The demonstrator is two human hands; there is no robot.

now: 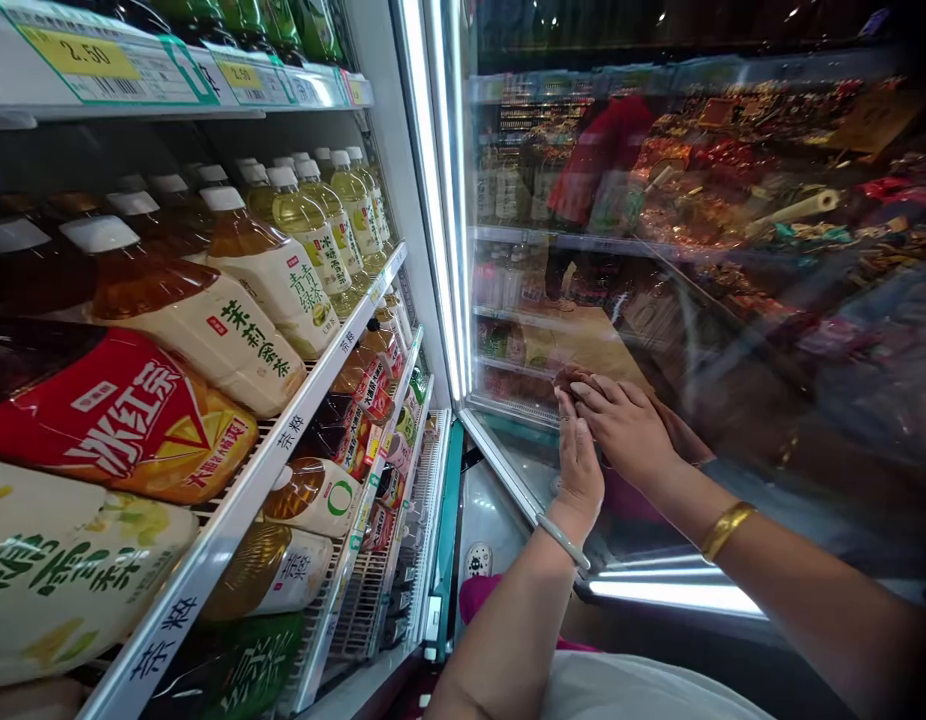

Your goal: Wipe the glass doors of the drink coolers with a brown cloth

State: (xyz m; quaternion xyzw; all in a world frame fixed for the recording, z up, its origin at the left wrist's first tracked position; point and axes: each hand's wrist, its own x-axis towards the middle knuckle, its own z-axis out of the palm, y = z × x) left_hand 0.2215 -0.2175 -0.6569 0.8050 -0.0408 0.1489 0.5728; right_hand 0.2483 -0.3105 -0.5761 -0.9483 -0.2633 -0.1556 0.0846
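Observation:
My left hand (pixel 581 468), with a pale bangle (pixel 562 540) at the wrist, reaches to the glass door (pixel 523 350) of the drinks cooler. Its fingers point up along the pane. Beside it, my right hand (pixel 629 425) lies flat with outstretched fingers, their tips overlapping those of the left; a gold bangle (pixel 727 530) circles that forearm. Both hands appear to rest on the glass, and neither visibly holds anything. A dark brownish patch at the fingertips may be their reflection. The door stands swung out from the shelves.
Large tea bottles (pixel 200 330) line the sloping upper shelf at left, above a labelled shelf edge (pixel 290 430). Smaller bottles (pixel 373 385) fill lower racks (pixel 358 610). Yellow price tags (pixel 88 55) run along the top. A person in red (pixel 605 150) appears in the glass. A shoe (pixel 479 560) stands on the floor.

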